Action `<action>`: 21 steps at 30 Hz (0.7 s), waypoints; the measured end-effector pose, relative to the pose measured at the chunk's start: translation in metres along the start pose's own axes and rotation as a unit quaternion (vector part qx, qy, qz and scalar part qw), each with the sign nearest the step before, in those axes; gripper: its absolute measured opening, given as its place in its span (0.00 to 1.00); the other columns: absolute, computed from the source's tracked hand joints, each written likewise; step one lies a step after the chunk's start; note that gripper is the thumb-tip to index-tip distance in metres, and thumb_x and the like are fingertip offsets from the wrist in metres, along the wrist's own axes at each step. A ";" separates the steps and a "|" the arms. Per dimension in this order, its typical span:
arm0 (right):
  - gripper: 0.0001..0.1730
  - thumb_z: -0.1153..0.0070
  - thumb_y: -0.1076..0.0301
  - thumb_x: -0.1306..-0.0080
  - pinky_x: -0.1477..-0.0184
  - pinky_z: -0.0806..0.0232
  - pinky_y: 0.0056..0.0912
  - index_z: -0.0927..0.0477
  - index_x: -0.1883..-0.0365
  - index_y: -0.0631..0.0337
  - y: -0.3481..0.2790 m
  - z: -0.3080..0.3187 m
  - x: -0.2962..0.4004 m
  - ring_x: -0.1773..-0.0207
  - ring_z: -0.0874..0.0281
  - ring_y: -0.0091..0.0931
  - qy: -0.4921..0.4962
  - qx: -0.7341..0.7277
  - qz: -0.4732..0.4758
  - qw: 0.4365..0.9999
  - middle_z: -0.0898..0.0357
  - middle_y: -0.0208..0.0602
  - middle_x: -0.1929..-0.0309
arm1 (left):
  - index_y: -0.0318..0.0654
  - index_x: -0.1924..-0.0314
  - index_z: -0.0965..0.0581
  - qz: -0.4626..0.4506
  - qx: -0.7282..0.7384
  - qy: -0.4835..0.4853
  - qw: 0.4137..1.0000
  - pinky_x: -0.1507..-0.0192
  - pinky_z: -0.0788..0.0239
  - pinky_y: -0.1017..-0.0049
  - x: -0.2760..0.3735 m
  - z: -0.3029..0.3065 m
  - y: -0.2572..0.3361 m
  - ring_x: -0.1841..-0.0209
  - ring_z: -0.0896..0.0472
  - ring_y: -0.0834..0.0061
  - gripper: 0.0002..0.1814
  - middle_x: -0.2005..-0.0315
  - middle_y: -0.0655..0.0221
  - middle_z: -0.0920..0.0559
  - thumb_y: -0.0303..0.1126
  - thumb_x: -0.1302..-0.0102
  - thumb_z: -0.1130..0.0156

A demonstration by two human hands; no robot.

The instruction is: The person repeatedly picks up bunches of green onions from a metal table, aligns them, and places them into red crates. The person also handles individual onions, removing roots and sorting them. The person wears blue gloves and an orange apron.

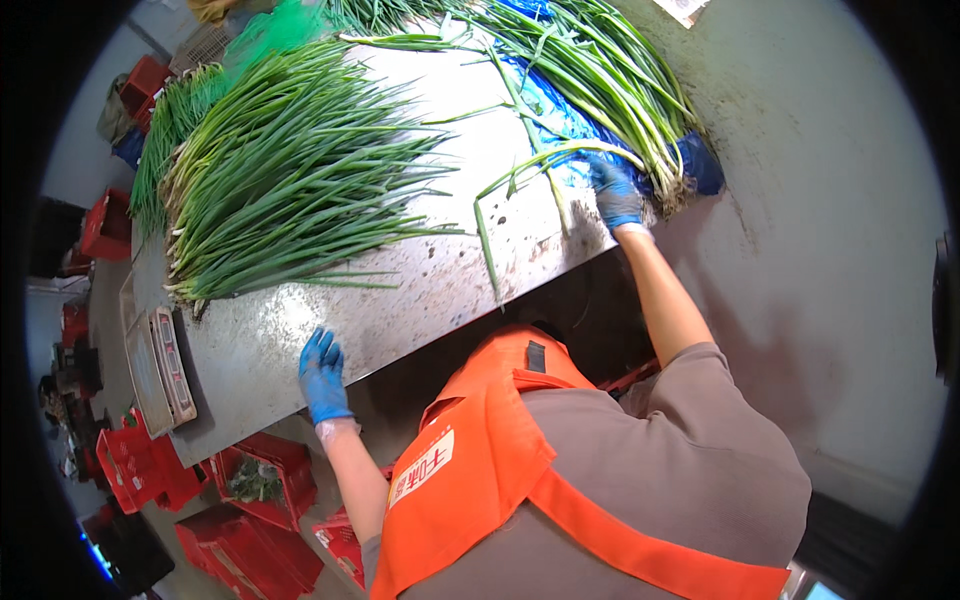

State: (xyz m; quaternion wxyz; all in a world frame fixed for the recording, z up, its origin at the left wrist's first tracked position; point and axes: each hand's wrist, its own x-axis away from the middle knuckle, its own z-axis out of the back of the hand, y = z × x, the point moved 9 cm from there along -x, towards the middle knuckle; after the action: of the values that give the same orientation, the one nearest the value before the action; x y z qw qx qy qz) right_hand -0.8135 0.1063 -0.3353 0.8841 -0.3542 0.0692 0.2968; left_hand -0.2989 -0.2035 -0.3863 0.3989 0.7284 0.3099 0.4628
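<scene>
My left hand (324, 379), in a blue glove, rests at the front edge of the metal table (405, 319). It holds nothing, and the thumb stands apart from the fingers. My right hand (619, 196), gloved in blue too, is at the root end of a heap of scallions (600, 82) on blue plastic sheeting (559, 112). Its fingertips are hard to make out, so whether they grip a stalk is unclear. One loose, bent scallion (525, 166) runs from beside this hand toward the table edge. A large row of trimmed scallions (300, 165) lies to the left.
A digital scale (159, 371) stands at the table's left end. Red plastic crates (247, 551) sit on the floor below. Green netting (274, 34) lies at the back left. A wall (810, 225) borders the right side. Dirt specks dot the tabletop.
</scene>
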 end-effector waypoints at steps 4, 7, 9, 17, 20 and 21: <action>0.30 0.45 0.77 0.48 0.50 0.35 0.38 0.32 0.44 0.61 0.060 0.015 -0.065 0.52 0.27 0.45 -0.005 0.111 0.063 0.992 0.26 0.50 0.52 | 0.36 0.47 0.28 0.035 -0.039 -0.058 0.997 0.56 0.32 0.78 -0.002 -0.151 -0.018 0.62 0.23 0.79 0.19 0.55 0.65 0.21 0.36 0.35 0.49; 0.18 0.46 0.75 0.46 0.54 0.33 0.40 0.24 0.55 0.63 0.098 -0.032 -0.077 0.56 0.26 0.47 -0.229 0.109 0.069 0.965 0.23 0.53 0.61 | 0.34 0.48 0.27 0.030 -0.061 -0.132 0.989 0.57 0.30 0.78 0.011 -0.247 -0.033 0.63 0.22 0.80 0.18 0.58 0.64 0.20 0.36 0.34 0.48; 0.14 0.44 0.72 0.45 0.55 0.33 0.37 0.21 0.60 0.64 0.090 -0.029 -0.091 0.62 0.23 0.42 -0.300 0.091 0.000 0.950 0.22 0.52 0.68 | 0.33 0.49 0.27 0.029 -0.076 -0.161 0.984 0.57 0.28 0.76 0.024 -0.286 -0.042 0.63 0.21 0.77 0.17 0.58 0.63 0.20 0.37 0.33 0.49; 0.11 0.44 0.68 0.38 0.67 0.34 0.20 0.23 0.60 0.64 0.016 0.044 -0.206 0.70 0.29 0.19 -0.294 -0.481 -0.162 0.810 0.24 0.30 0.68 | 0.33 0.50 0.26 0.041 -0.102 -0.164 0.980 0.58 0.27 0.75 0.037 -0.332 -0.049 0.65 0.20 0.77 0.16 0.58 0.61 0.19 0.36 0.32 0.51; 0.10 0.48 0.68 0.35 0.63 0.30 0.21 0.23 0.60 0.66 -0.046 0.067 -0.218 0.71 0.26 0.23 -0.238 -0.554 -0.148 0.784 0.23 0.33 0.69 | 0.33 0.50 0.27 -0.015 -0.106 -0.175 0.979 0.58 0.28 0.76 0.048 -0.361 -0.014 0.65 0.20 0.77 0.17 0.59 0.62 0.19 0.36 0.31 0.52; 0.13 0.51 0.67 0.34 0.59 0.29 0.25 0.25 0.55 0.67 -0.064 0.062 -0.211 0.69 0.25 0.25 -0.250 -0.593 -0.155 0.749 0.23 0.34 0.65 | 0.34 0.50 0.27 -0.038 -0.103 -0.175 0.978 0.59 0.28 0.76 0.051 -0.369 -0.003 0.66 0.20 0.77 0.17 0.60 0.62 0.19 0.37 0.31 0.52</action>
State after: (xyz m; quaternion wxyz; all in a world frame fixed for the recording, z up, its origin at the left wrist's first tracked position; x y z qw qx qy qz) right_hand -0.9546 0.0106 -0.1822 0.5160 -0.7262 -0.4003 0.2148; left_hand -0.6195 -0.0519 -0.2737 0.5371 0.7411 0.2130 0.3419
